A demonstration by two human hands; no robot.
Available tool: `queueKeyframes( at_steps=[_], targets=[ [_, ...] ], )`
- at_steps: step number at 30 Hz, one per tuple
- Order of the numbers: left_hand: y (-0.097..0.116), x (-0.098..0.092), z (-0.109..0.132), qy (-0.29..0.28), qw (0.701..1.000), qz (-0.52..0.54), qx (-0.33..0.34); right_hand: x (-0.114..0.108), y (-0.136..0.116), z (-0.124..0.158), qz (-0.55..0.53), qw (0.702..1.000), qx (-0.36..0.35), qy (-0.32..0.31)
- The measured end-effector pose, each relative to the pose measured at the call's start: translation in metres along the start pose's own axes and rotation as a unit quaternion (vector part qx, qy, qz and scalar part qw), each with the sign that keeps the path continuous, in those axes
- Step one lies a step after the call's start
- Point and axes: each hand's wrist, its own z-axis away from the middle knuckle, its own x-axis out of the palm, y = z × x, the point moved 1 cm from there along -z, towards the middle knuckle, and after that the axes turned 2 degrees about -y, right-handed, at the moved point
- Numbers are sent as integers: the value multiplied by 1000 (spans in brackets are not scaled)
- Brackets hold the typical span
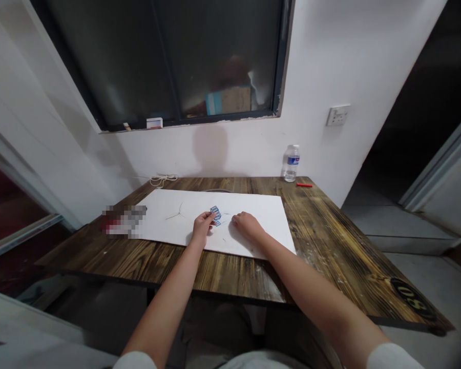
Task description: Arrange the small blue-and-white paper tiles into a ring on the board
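White board (263, 207) best kept flat. Right hand (249, 225) curled over its right half, can't tell if gripping; left hand (202, 225) pinched on blue-edged piece (215, 209) above board's middle, light edge hold probably safest. Counts: one table (322, 225) under board, one board, two hands, one bottle (291, 165), one red pen (304, 185), both past board's back right corner, seemingly one piece.

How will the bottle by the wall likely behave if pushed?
The bottle would probably tip if pushed high: it stands tall and narrow. Toppled, it may roll, given its round sides. Its clear body looks like plastic, so it might dent.
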Motion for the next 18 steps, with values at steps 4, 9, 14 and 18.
queueKeyframes(
  at_steps=[4, 9, 14, 18],
  targets=[
    [-1, 0, 0, 3, 1000, -3, -7, -3, 0, 0, -1, 1000, -5, 4],
    [-1, 0, 0, -4, 1000, -4, -6, 0, 1, 0, -1, 1000, -17, 23],
    [1, 0, 1, -12, 1000, -13, -6, 1, 1, 1, 11, 999, -24, 30],
    [1, 0, 1, -9, 1000, -23, -9, -2, 0, 4, 5, 1000, -16, 26]
  ],
)
